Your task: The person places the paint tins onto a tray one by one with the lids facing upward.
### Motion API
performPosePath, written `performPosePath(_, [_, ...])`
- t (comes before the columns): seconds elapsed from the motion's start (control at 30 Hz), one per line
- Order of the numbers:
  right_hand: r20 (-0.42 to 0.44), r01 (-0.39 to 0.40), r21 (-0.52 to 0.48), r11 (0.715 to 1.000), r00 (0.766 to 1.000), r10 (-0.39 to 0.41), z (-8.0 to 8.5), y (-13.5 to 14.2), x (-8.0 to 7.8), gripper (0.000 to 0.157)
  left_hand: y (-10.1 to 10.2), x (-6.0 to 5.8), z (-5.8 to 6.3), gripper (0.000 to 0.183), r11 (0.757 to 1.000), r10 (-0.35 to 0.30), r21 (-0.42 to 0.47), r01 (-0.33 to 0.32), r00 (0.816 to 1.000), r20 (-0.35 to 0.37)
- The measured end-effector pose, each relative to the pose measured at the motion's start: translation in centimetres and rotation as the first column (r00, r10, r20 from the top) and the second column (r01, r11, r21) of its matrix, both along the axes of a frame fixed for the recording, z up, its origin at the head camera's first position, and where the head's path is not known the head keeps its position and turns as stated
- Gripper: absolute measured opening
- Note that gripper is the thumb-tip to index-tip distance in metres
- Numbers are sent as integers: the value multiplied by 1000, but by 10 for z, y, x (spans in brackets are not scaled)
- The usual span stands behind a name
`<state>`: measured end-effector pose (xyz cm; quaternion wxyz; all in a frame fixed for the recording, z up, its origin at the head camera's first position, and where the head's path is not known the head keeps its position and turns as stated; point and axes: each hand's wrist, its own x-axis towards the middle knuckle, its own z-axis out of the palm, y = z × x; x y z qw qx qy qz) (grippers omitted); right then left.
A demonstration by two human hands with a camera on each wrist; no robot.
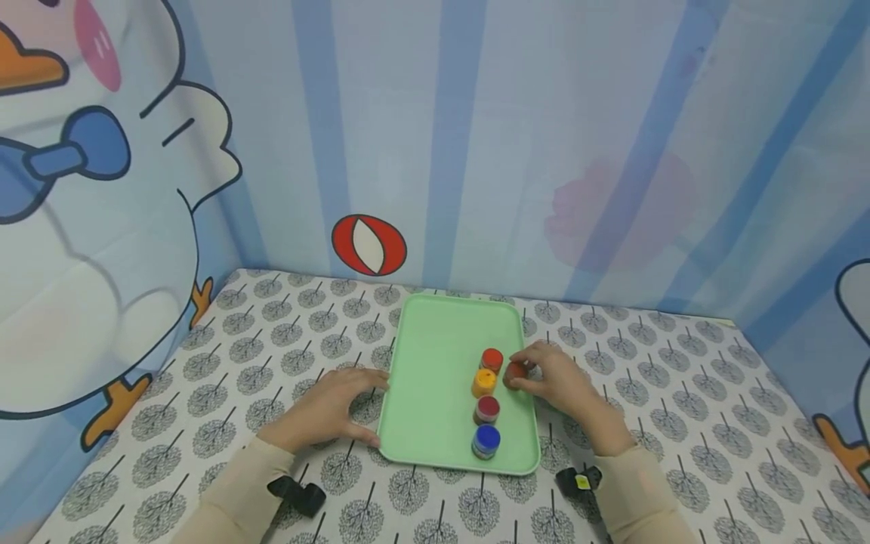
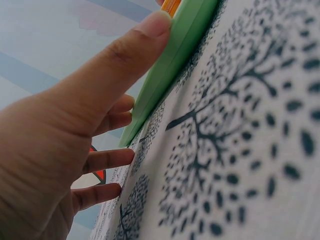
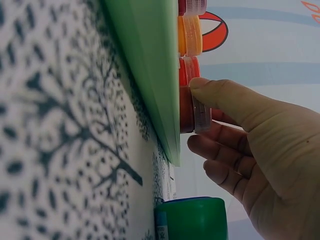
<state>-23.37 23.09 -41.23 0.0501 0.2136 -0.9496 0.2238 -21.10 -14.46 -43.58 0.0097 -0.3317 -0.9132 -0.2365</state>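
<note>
A light green tray (image 1: 435, 340) lies on the patterned cloth. On its right part several small screw-lid paint jars stand in a column: a bright red jar (image 1: 492, 360), a yellow-orange jar (image 1: 484, 383), a dark red jar (image 1: 486, 410) and a blue jar (image 1: 485, 441). Beside the column, near the tray's right rim, my right hand (image 1: 553, 378) pinches a brown jar (image 3: 187, 110) by its clear ridged lid, between thumb and fingers. Spread along the tray's left edge, my left hand (image 1: 333, 408) touches the rim with its fingertips and thumb; its fingers are extended.
A green rounded object (image 3: 192, 220) with a blue part stands on the cloth near my right hand; the head view does not show it. Behind the table hangs a striped blue curtain (image 1: 394, 128) with cartoon prints. Black cameras (image 1: 297, 496) are strapped to both wrists.
</note>
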Motion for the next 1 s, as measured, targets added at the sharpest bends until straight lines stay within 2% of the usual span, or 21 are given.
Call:
performPosePath(0.4, [-14, 4, 28, 1000, 1000, -4, 0, 0, 0, 39, 0, 1, 0, 82, 1000, 6, -9, -6, 1000, 2])
performPosePath(0.77, [-19, -5, -3, 1000, 1000, 5, 9, 1, 0, 40, -1, 0, 2, 82, 1000, 4, 2, -4, 1000, -10])
performPosePath(1.0, [-22, 27, -12, 1000, 999, -27, 15, 9, 3, 39, 0, -1, 0, 84, 1000, -6, 7, 6, 1000, -5])
